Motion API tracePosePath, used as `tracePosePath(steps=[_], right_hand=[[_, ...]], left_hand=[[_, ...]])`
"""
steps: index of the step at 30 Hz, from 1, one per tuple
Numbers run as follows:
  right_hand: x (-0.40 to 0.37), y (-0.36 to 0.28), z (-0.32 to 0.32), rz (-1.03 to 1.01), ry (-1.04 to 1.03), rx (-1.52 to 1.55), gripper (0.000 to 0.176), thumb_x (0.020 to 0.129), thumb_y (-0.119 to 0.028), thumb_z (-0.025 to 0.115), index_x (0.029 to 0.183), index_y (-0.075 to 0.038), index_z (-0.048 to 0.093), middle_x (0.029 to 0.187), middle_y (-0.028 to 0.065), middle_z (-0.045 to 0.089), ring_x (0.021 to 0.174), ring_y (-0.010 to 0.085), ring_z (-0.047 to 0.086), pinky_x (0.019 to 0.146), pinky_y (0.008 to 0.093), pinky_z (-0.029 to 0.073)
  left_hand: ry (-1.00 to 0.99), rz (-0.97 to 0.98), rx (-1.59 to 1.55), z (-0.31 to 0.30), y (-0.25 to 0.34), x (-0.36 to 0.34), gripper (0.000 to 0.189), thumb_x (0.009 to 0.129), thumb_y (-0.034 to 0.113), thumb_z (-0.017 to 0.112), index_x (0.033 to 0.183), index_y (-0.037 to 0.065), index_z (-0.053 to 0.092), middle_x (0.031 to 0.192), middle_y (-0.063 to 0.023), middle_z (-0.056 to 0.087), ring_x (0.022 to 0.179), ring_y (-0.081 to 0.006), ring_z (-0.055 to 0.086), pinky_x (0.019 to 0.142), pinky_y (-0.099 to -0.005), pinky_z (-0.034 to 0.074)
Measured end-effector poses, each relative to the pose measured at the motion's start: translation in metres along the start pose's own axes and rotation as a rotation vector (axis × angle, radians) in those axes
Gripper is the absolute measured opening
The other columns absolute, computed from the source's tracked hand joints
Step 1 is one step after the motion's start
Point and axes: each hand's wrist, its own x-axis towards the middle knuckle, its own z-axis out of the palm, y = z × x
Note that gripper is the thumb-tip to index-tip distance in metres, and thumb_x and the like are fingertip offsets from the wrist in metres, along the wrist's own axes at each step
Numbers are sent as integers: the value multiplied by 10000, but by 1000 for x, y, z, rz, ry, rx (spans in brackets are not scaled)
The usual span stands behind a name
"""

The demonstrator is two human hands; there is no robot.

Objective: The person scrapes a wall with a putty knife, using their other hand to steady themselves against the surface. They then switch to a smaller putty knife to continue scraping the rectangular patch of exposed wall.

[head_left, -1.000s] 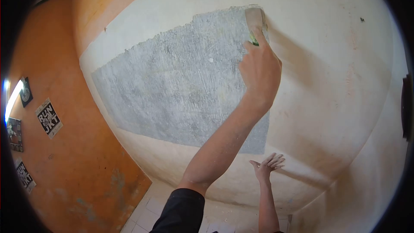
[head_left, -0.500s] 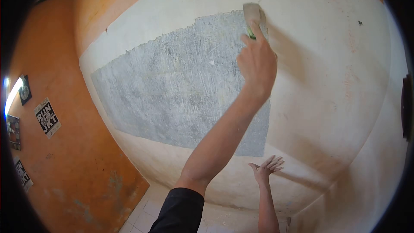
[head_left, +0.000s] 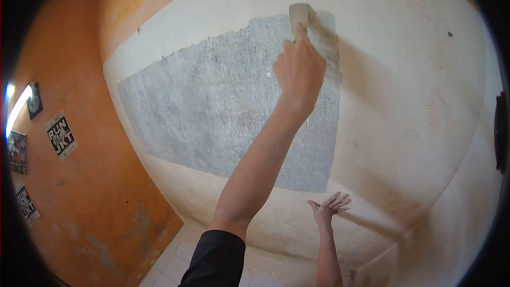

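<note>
My left hand (head_left: 300, 74) is wrapped round a putty knife (head_left: 299, 15), with one finger stretched along its broad metal blade. A bit of green shows at the grip; most of the handle is hidden in the hand. The blade points up and lies over the top edge of a rough grey patch (head_left: 212, 90) on the pale wall (head_left: 393, 74). Lower down to the right, my right hand (head_left: 325, 212) has its fingers spread against or close to the pale wall, below the patch's bottom corner. Pale dust marks its fingers.
An orange wall (head_left: 101, 180) meets the pale one at the left, with posters such as a black-and-white one (head_left: 61, 135). Light floor tiles (head_left: 172, 260) show at the bottom. A dark object (head_left: 500, 133) stands at the right edge.
My left hand and the putty knife have shifted left along the patch's top edge, uncovering its upper right corner. My right hand stays put. The view has turned slightly.
</note>
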Motion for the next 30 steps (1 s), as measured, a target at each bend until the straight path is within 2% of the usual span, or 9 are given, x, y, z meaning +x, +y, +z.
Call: tracePosePath(steps=[3, 5, 11, 14, 20, 24, 27, 29, 30], right_hand=[[0, -1, -1, 32, -52, -8, 1428, 752, -693, 749, 1515, 122, -141, 1523, 440, -260, 1388, 617, -311, 1020, 770, -205], [0, 1, -1, 55, -80, 45, 1421, 758, -689, 747, 1519, 111, -147, 1524, 438, -261, 1389, 620, -306, 1023, 772, -198], [0, 2, 3, 8, -4, 39, 1434, 750, -689, 753, 1526, 86, -171, 1524, 429, -276, 1390, 624, -297, 1022, 782, -183], [1, 0, -3, 74, -114, 82, 1444, 744, -685, 762, 1525, 82, -179, 1526, 426, -277, 1389, 626, -296, 1016, 789, -180], [1, 0, 0, 42, -36, 29, 1429, 761, -685, 745, 1527, 72, -193, 1531, 426, -267, 1400, 609, -297, 1039, 768, -186], [-1, 3, -8, 64, -119, 54, 1371, 792, -665, 729, 1540, 73, -151, 1534, 419, -273, 1404, 610, -288, 1058, 749, -185], [-3, -6, -24, 7, -33, -12, 1266, 837, -587, 736, 1566, 46, -84, 1581, 378, -195, 1451, 562, -243, 1074, 760, -141], [6, -56, -89, 205, -72, 236, 1025, 921, -452, 702, 1589, 11, 76, 1614, 314, -18, 1509, 489, -35, 1136, 722, 39], [11, -72, -104, 200, -66, 229, 1025, 921, -452, 702, 1589, 11, 76, 1614, 314, -18, 1509, 489, -35, 1136, 722, 39]], left_hand=[[65, 11, 36, -2, 6, -1, 376, 1019, 141, 481, 1354, -17, 544, 640, -180, 636, 560, -328, 671, 476, -422, 504], [-86, -27, 30, -8, 12, -25, 374, 1013, 128, 478, 1349, -24, 542, 659, -192, 641, 591, -353, 682, 505, -440, 520], [-42, -29, 17, -6, 23, -9, 366, 1007, 128, 481, 1342, -1, 555, 714, -223, 649, 615, -366, 686, 515, -459, 519], [-28, -23, 29, -1, 21, -27, 368, 1005, 122, 480, 1349, 11, 549, 719, -220, 649, 622, -374, 685, 511, -457, 518], [-3, -8, 18, 1, 21, -6, 411, 1013, 144, 485, 1409, 34, 491, 740, -225, 640, 583, -343, 665, 492, -437, 500], [-125, -82, -13, 8, -1, -47, 445, 1025, 156, 483, 1460, 67, 447, 804, -232, 637, 562, -352, 637, 506, -445, 488], [-226, -140, -83, 7, -43, -113, 517, 1042, 173, 478, 1543, 119, 362, 882, -241, 632, 647, -381, 645, 556, -443, 506], [-310, -175, -164, 10, -80, -161, 568, 1053, 200, 470, 1591, 168, 288, 969, -255, 625, 731, -388, 652, 601, -421, 520], [-342, -189, -239, 6, -92, -178, 585, 1056, 191, 467, 1600, 151, 256, 1018, -255, 625, 751, -365, 658, 622, -409, 525]])
